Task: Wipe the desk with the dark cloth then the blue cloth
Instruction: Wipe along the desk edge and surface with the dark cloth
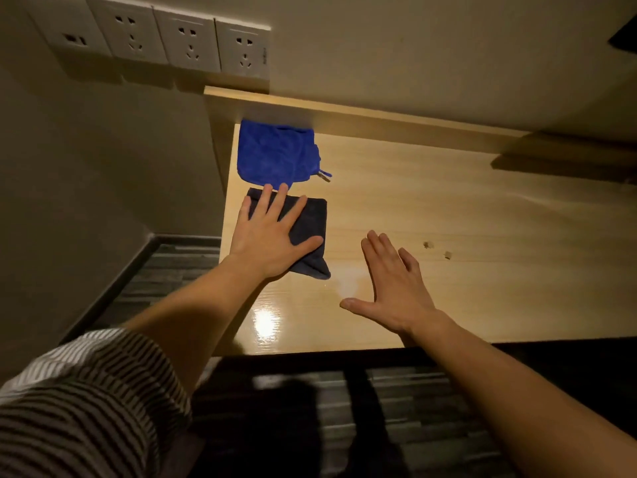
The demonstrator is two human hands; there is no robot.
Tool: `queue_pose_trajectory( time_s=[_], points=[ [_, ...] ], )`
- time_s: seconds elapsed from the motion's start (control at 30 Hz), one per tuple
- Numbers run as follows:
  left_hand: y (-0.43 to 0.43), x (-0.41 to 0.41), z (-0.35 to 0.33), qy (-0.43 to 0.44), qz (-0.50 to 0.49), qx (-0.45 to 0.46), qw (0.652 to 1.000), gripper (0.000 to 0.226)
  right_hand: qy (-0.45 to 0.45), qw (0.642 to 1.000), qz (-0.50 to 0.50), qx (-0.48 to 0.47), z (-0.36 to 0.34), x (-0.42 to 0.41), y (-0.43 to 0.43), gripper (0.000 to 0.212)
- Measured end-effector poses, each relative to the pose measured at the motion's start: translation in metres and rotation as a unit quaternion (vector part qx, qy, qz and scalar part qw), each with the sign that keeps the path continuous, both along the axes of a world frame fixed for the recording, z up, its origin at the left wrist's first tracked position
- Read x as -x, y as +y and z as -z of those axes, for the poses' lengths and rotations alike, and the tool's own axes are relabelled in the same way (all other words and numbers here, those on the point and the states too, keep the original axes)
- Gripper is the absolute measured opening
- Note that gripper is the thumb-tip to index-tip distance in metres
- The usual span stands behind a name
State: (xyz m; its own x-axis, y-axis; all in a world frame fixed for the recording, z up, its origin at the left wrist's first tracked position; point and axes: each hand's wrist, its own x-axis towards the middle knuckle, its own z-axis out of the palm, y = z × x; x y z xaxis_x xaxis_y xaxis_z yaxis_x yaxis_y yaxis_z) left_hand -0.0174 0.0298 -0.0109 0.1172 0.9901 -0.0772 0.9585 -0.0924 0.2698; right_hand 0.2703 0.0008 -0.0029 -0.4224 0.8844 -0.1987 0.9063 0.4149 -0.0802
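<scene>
A folded dark cloth lies near the left edge of the light wooden desk. My left hand rests flat on it with the fingers spread, covering its left half. Just behind it, at the desk's back left corner, lies a folded blue cloth with a small loop tag; my fingertips reach its front edge. My right hand is flat and open over the bare desk to the right of the dark cloth, holding nothing.
Two small crumbs sit on the desk right of my right hand. A raised wooden ledge runs along the back. Wall sockets are above left. The floor drops away beyond the left and front edges.
</scene>
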Motion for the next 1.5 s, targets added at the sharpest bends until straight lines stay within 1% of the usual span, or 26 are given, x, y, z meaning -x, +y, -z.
queue_pose_trajectory(
  time_s=[0.07,0.23,0.33,0.83,0.93,1.07,1.1,1.17,1.23,1.3,1.33,1.37,1.4,1.43,1.47,1.5],
  points=[
    [-0.002,0.001,0.001,0.013,0.011,-0.002,1.000,0.098,0.005,1.000,-0.001,-0.013,0.002,0.000,-0.001,0.121],
    [-0.012,0.005,0.002,0.036,0.047,-0.003,0.998,0.086,0.020,0.999,0.002,-0.026,0.003,0.000,-0.003,0.124],
    [-0.024,0.007,0.004,0.037,0.046,0.001,0.998,0.085,0.031,0.999,0.002,-0.031,0.003,0.000,-0.003,0.124],
    [-0.125,-0.008,0.006,0.049,-0.007,0.024,0.998,0.098,0.030,0.997,0.000,-0.073,0.017,-0.002,-0.002,0.124],
    [-0.146,-0.018,0.003,0.046,-0.021,0.031,0.998,0.091,0.027,0.997,-0.001,-0.067,0.015,-0.002,-0.003,0.126],
    [-0.169,-0.034,0.001,0.057,-0.038,0.026,0.997,0.069,0.025,0.998,-0.004,-0.056,0.011,-0.002,-0.004,0.128],
    [-0.174,-0.037,0.000,0.048,-0.040,0.021,0.998,0.066,0.025,0.998,-0.005,-0.055,0.010,-0.002,-0.004,0.128],
    [-0.184,-0.044,-0.004,0.003,-0.041,0.006,0.999,0.062,0.027,0.998,-0.006,-0.055,0.009,-0.002,-0.005,0.128],
    [-0.194,-0.051,-0.009,-0.063,-0.044,-0.010,0.997,0.062,0.032,0.998,-0.007,-0.056,0.009,-0.002,-0.005,0.128],
    [-0.201,-0.058,-0.017,-0.155,-0.070,-0.012,0.985,0.054,0.035,0.998,-0.008,-0.053,0.009,-0.002,-0.006,0.128],
    [-0.202,-0.061,-0.021,-0.213,-0.097,-0.005,0.972,0.048,0.036,0.998,-0.008,-0.051,0.009,-0.003,-0.006,0.128],
    [-0.200,-0.064,-0.027,-0.276,-0.133,0.007,0.952,0.042,0.039,0.998,-0.007,-0.050,0.010,-0.003,-0.007,0.128],
    [-0.193,-0.065,-0.034,-0.346,-0.174,0.025,0.922,0.037,0.040,0.998,-0.006,-0.047,0.010,-0.004,-0.006,0.128],
    [-0.183,-0.067,-0.043,-0.419,-0.211,0.042,0.882,0.035,0.041,0.998,-0.005,-0.044,0.010,-0.003,-0.006,0.128],
    [-0.168,-0.068,-0.052,-0.474,-0.245,0.045,0.845,0.033,0.042,0.998,-0.005,-0.041,0.010,-0.003,-0.006,0.127],
    [-0.150,-0.068,-0.062,-0.498,-0.270,0.034,0.823,0.032,0.045,0.998,-0.005,-0.040,0.011,-0.004,-0.006,0.127]
  ],
)
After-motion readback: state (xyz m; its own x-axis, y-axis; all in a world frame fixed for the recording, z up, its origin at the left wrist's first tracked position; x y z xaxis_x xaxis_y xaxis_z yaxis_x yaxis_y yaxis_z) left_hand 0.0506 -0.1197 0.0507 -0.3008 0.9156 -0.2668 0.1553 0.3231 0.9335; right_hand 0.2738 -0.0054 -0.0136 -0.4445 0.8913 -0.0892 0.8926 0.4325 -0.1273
